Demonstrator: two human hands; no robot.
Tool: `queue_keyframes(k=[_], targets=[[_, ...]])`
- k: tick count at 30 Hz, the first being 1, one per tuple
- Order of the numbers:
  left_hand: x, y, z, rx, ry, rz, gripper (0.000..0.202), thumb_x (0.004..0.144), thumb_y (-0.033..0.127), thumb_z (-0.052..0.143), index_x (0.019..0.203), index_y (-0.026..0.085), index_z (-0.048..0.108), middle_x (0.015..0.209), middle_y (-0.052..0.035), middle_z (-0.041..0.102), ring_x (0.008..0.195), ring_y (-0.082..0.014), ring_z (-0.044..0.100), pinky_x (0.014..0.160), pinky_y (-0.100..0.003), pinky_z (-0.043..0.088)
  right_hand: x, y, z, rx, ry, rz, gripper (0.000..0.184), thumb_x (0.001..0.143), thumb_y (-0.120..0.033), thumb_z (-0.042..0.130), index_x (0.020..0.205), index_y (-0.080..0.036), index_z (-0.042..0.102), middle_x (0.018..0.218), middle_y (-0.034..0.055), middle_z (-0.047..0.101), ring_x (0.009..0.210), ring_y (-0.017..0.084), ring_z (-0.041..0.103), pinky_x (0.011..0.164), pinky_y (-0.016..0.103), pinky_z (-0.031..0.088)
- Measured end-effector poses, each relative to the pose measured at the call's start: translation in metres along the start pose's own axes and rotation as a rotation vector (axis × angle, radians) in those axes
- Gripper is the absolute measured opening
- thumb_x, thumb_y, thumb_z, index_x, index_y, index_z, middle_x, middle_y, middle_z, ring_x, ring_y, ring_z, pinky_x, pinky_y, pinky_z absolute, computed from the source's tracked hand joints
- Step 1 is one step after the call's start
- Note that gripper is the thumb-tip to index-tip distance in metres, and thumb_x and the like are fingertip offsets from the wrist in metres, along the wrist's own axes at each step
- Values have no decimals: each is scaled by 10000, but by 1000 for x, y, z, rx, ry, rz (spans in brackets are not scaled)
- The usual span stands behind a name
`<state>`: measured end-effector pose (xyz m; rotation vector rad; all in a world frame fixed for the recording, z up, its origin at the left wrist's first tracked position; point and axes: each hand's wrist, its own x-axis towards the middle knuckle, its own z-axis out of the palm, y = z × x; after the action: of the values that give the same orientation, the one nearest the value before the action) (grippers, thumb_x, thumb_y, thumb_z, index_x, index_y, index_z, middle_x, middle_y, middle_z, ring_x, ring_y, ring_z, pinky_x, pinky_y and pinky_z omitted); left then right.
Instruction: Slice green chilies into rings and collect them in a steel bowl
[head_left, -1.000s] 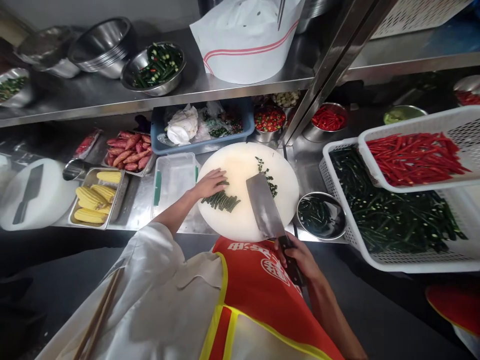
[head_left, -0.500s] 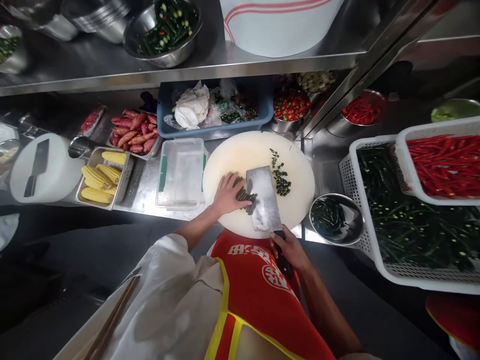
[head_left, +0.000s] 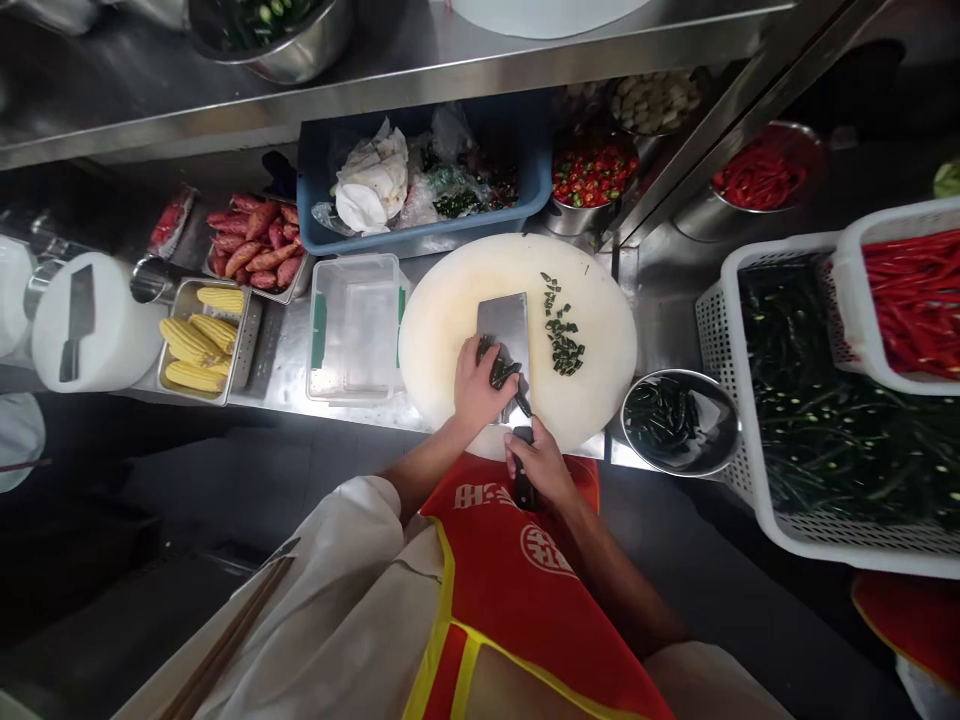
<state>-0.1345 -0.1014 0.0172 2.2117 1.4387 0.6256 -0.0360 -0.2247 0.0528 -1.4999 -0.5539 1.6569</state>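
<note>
My right hand (head_left: 541,466) is closed round the black handle of a cleaver (head_left: 511,318). The broad blade lies flat on a round white chopping board (head_left: 442,290). My left hand (head_left: 482,386) is over the blade, with its fingers bent round dark green chili pieces (head_left: 502,370). Some of these pieces show between thumb and fingers, resting on the steel. Right of the blade, a loose strip of chopped green chili (head_left: 564,345) lies on the board, apart from both hands.
Left of the board stands a clear plastic box (head_left: 352,388); beyond are corn (head_left: 191,340) and sweet potatoes (head_left: 255,240). A blue tub (head_left: 420,243) sits behind, under a steel shelf (head_left: 405,85). To the right are a steel bowl (head_left: 634,452) and white baskets (head_left: 765,500).
The cleaver has moved left, its blade now beneath the green chili pieces. My left hand has shifted right and its fingers have closed round them. The view has tilted slightly down.
</note>
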Motion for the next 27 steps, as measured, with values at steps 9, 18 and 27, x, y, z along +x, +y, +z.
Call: queue_keyframes(k=[9, 18, 27], targets=[[11, 75, 22, -169, 13, 33, 439, 886, 359, 593, 1293, 207, 532, 1521, -125, 359, 1434, -304, 330, 1198, -513, 333, -38, -20, -52, 65, 87, -97, 183, 854, -342, 556, 838, -254, 396, 535, -97, 520, 430, 112, 466, 435, 230, 404], [-17, 218, 106, -437, -111, 168, 404, 909, 337, 579, 1296, 228, 532, 1475, -123, 413, 1400, -278, 396, 1180, -490, 384, -130, -13, -157, -216, 499, -102, 182, 850, -385, 568, 843, -238, 461, 606, -69, 533, 519, 131, 478, 506, 243, 381], [-10, 207, 163, -432, -121, 68, 155, 798, 128, 649, 944, 172, 677, 1143, -106, 638, 1123, -224, 611, 1073, -400, 474, -116, -2, -208, -505, 577, -137, 213, 857, -394, 496, 970, -219, 542, 657, -14, 595, 612, 206, 562, 597, 298, 408]])
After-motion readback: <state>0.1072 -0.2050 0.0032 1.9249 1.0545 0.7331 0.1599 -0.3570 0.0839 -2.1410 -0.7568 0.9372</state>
